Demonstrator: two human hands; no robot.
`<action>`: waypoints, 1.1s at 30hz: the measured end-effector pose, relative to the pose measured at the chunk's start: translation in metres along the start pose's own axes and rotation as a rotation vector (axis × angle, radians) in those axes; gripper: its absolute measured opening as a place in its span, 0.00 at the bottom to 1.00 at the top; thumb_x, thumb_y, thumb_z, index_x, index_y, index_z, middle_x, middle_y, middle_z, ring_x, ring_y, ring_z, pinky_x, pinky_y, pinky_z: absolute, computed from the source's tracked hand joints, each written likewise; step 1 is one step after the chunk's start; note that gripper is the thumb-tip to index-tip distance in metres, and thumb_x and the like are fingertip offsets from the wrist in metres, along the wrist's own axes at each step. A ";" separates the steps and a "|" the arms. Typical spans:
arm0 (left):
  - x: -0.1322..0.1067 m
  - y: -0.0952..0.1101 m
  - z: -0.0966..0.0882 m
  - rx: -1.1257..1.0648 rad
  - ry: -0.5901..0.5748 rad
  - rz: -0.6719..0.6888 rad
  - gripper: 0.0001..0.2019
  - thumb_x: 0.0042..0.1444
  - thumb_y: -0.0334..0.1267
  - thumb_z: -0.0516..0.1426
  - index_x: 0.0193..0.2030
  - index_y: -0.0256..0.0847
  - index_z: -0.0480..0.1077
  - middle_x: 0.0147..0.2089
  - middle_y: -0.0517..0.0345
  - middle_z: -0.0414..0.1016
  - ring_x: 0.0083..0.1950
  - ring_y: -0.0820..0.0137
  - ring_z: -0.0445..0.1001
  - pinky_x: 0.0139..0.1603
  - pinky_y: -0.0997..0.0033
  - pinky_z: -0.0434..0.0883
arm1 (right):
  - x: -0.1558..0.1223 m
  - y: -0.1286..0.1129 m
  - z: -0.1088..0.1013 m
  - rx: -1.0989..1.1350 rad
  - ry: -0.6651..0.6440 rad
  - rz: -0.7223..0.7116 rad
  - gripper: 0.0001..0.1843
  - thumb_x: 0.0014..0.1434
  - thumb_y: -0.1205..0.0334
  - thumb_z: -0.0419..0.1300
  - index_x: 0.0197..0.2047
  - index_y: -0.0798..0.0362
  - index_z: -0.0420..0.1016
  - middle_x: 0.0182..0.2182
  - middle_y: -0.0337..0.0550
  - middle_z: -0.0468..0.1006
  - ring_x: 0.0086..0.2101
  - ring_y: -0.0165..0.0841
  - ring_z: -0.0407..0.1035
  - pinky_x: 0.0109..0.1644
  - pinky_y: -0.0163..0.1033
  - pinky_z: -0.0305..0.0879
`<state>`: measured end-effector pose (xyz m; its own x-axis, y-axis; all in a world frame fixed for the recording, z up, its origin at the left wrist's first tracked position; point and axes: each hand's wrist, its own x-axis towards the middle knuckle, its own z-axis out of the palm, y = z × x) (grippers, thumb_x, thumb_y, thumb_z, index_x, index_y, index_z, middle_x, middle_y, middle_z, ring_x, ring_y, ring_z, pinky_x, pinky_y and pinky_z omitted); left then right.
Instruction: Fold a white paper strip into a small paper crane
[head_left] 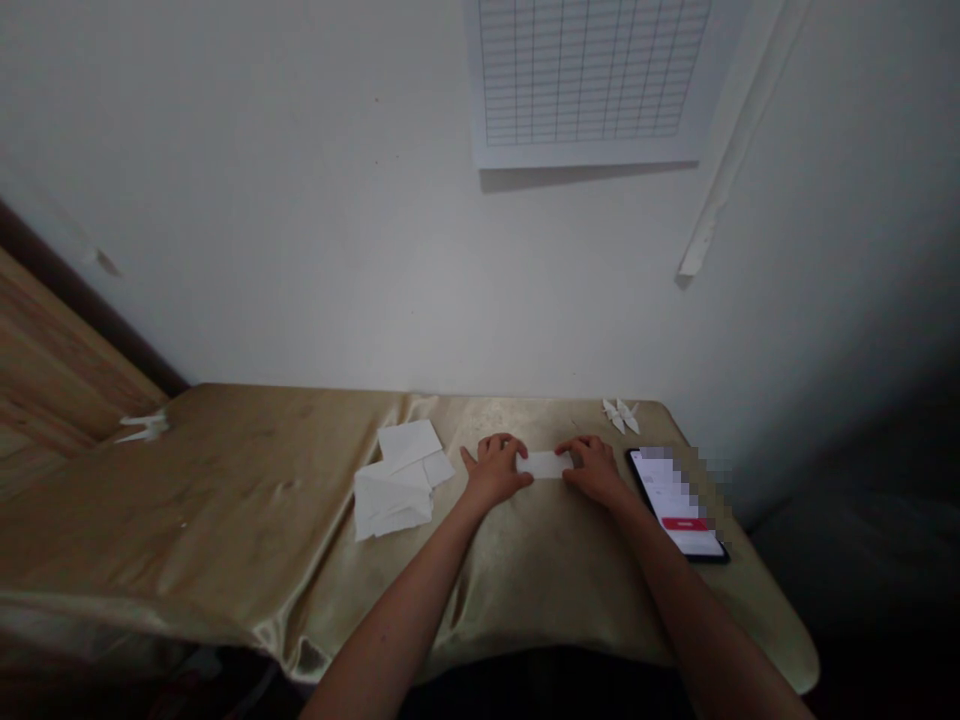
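Observation:
Between my two hands a small white paper rectangle [545, 464] lies low at the cloth-covered table, wider than it is deep, seemingly folded. My left hand [495, 471] grips its left end, the thumb at the near edge and fingers curled at the far edge. On the opposite end my right hand [595, 469] does the same with thumb and fingers. The fingers partly hide both ends of the paper. Just left of my left hand is a loose pile of white paper sheets [394, 500], with a squarish sheet [409, 443] at its far side.
A lit phone [675, 505] lies right of my right hand. Small folded paper figures, perhaps cranes [620, 415], sit at the back right. Another white paper piece [144, 428] is far left. Gold cloth [225, 500] covers the table; a gridded sheet [589, 80] hangs on the wall.

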<state>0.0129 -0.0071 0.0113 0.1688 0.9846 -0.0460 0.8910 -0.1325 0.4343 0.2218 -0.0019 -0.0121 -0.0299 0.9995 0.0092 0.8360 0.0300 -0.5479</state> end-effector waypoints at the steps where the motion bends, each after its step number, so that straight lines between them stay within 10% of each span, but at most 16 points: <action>1: 0.000 -0.001 -0.002 -0.006 -0.019 0.006 0.18 0.52 0.44 0.64 0.50 0.53 0.70 0.67 0.56 0.64 0.72 0.49 0.53 0.67 0.17 0.37 | 0.001 0.001 0.000 0.004 -0.002 0.001 0.26 0.49 0.69 0.63 0.53 0.45 0.79 0.55 0.47 0.67 0.58 0.43 0.59 0.64 0.45 0.52; 25: 0.001 -0.021 -0.010 -0.011 -0.077 0.108 0.21 0.51 0.41 0.63 0.53 0.59 0.72 0.70 0.63 0.64 0.73 0.52 0.54 0.69 0.21 0.37 | 0.001 0.009 -0.001 0.026 0.013 -0.067 0.29 0.51 0.77 0.53 0.52 0.48 0.81 0.55 0.47 0.72 0.57 0.38 0.63 0.66 0.43 0.51; 33: 0.000 -0.021 -0.011 -0.033 -0.038 0.098 0.16 0.55 0.45 0.64 0.51 0.58 0.74 0.68 0.61 0.66 0.72 0.53 0.57 0.70 0.23 0.39 | -0.006 0.004 -0.003 -0.016 0.052 -0.121 0.20 0.58 0.63 0.62 0.54 0.50 0.79 0.55 0.49 0.72 0.56 0.42 0.63 0.64 0.44 0.56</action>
<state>-0.0104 -0.0035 0.0119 0.2705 0.9621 -0.0355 0.8553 -0.2233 0.4675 0.2271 -0.0081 -0.0121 -0.1031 0.9876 0.1187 0.8366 0.1506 -0.5267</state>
